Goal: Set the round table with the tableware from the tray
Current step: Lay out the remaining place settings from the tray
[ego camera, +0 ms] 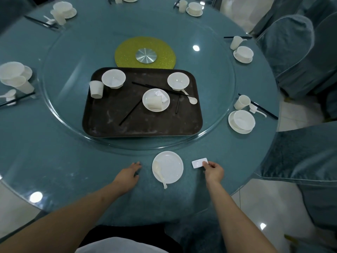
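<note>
A dark brown tray (pixel 116 128) lies on the glass turntable (pixel 60 92). On it stand two white bowls (pixel 113 78) (pixel 178 81), a cup (pixel 96 89), a plate (pixel 165 108) with a tipped cup (pixel 154 103), a spoon (pixel 193 100) and black chopsticks (pixel 130 112). In front of me a white plate (pixel 171 168) with a spoon (pixel 159 171) sits on the table edge. My right hand (pixel 213 171) pinches a small white rectangular chopstick rest (pixel 197 163) right of that plate. My left hand (pixel 128 175) rests flat on the table, left of the plate, holding nothing.
Place settings of bowl, saucer, cup, spoon and chopsticks ring the blue table (pixel 54 170): right (pixel 241 121), far right (pixel 243 54), far (pixel 194 8), far left (pixel 63 10), left (pixel 14 75). Covered chairs (pixel 291 52) stand at the right. A yellow disc (pixel 145 52) marks the centre.
</note>
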A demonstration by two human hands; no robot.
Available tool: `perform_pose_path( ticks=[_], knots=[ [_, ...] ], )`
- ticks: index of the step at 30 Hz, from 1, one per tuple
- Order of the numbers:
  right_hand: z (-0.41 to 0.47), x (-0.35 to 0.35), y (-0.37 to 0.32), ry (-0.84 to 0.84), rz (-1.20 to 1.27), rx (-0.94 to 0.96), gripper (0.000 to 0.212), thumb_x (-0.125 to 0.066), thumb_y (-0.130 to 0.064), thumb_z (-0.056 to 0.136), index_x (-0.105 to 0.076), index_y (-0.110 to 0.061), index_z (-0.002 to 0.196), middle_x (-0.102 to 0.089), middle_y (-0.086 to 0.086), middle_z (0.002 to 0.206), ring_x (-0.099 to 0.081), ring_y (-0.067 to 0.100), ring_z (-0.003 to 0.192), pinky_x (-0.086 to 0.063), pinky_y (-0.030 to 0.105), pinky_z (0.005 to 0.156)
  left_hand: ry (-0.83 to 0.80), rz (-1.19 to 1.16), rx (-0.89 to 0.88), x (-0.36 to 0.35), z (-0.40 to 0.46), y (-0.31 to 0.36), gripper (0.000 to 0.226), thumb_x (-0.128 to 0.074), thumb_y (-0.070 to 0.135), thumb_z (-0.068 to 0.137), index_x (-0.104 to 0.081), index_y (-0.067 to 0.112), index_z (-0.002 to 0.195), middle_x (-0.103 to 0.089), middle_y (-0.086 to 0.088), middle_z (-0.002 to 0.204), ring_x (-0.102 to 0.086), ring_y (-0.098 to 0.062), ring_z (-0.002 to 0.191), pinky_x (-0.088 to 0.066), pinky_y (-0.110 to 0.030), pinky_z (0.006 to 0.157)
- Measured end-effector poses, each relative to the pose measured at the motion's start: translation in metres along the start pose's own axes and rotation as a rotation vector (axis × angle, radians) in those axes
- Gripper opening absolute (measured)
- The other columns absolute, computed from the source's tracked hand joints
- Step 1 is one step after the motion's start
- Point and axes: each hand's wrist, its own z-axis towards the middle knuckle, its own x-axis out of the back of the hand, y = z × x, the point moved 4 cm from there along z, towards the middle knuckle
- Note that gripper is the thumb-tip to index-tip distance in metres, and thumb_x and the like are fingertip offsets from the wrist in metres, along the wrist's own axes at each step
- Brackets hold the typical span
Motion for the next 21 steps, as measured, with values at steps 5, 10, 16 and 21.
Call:
perform_pose_path(
  ticks=[5,10,16,21],
  knots=[
    [-0.005,0.002,-0.006,-0.005,0.024,0.021,0.009,-0.079,-0.013,0.086,-0.072,-0.008,0.088,-0.071,0.008,0.081,-0.065,0.026,0.068,-0.059,0.049,0.082,-0.001,-0.004,-0.009,-0.001,0.000,-0.001,0.052,-0.045,0.014,0.099,-0.039,0.019,0.150,-0.022,0.006,0.163,-0.021,-0.014,0.150,-0.023,-0.028,0.120],
    [-0.012,0.010,-0.006,-0.005,0.093,0.005,0.016,-0.080,-0.019,0.086,-0.072,-0.009,0.095,-0.072,0.007,0.087,-0.067,0.027,0.074,-0.059,0.046,0.084,0.016,-0.021,-0.004,0.000,-0.001,0.001,0.052,-0.044,0.013,0.099,-0.038,0.018,0.150,-0.022,0.004,0.163,-0.018,-0.014,0.150,-0.019,-0.026,0.120],
    [-0.085,0.011,-0.023,-0.021,0.085,0.210,0.007,-0.073,-0.017,0.090,-0.067,-0.014,0.089,-0.069,-0.003,0.083,-0.064,0.017,0.080,-0.053,0.037,0.084,0.045,-0.041,-0.021,0.001,-0.007,0.003,0.051,-0.043,0.008,0.098,-0.041,0.015,0.149,-0.026,0.002,0.162,-0.019,-0.014,0.150,-0.016,-0.024,0.119],
    [-0.143,-0.044,-0.026,-0.341,-0.236,0.416,0.009,-0.069,-0.013,0.089,-0.071,-0.017,0.081,-0.072,-0.008,0.076,-0.067,0.011,0.074,-0.052,0.028,0.072,0.054,-0.034,-0.011,0.001,-0.007,0.006,0.052,-0.042,0.007,0.098,-0.040,0.015,0.149,-0.023,0.003,0.162,-0.017,-0.014,0.151,-0.016,-0.024,0.118]
  ],
)
